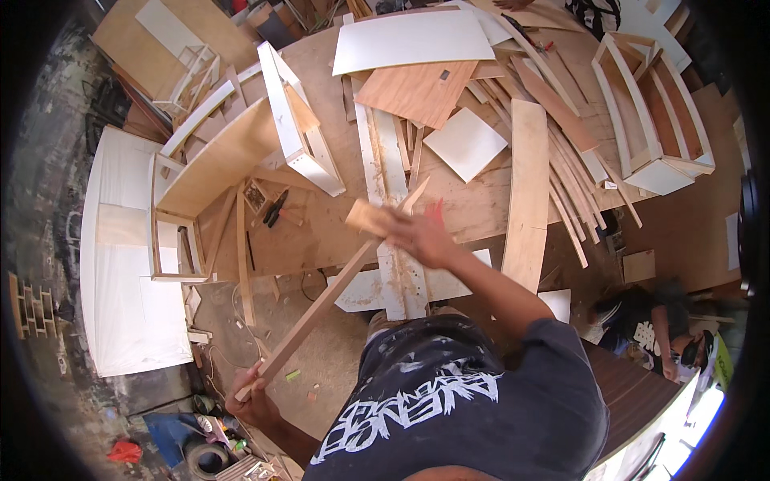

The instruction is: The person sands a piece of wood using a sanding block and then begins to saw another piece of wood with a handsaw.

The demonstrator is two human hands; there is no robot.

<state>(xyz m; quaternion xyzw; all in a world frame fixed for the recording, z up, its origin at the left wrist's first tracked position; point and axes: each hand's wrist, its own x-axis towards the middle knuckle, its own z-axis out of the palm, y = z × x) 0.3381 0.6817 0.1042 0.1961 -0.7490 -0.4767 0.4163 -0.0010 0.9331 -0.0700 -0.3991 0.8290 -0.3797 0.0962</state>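
Note:
A long, narrow wooden strip (pixel 317 309) runs slantwise from low on the left up to the bench. Its lower end is in my left hand (pixel 255 403), fingers wrapped round it. Smeared by motion, my right hand (pixel 425 240) grips a small, pale wooden block (pixel 366 216) against the strip near its upper end. What lies between block and strip is hidden. Under that end, a narrow white board (pixel 391 276) dusted with sawdust reaches from the bench toward my body. Something red (pixel 435 212) shows just beyond my right hand.
The plywood workbench (pixel 321 244) carries white panels (pixel 413 40), a wide plank (pixel 527 176) and several loose strips (pixel 573 192). Open wooden frames stand left (pixel 293 120) and right (pixel 654 104). A black-handled tool (pixel 275 208) lies left. Another person (pixel 658 329) is low at the right.

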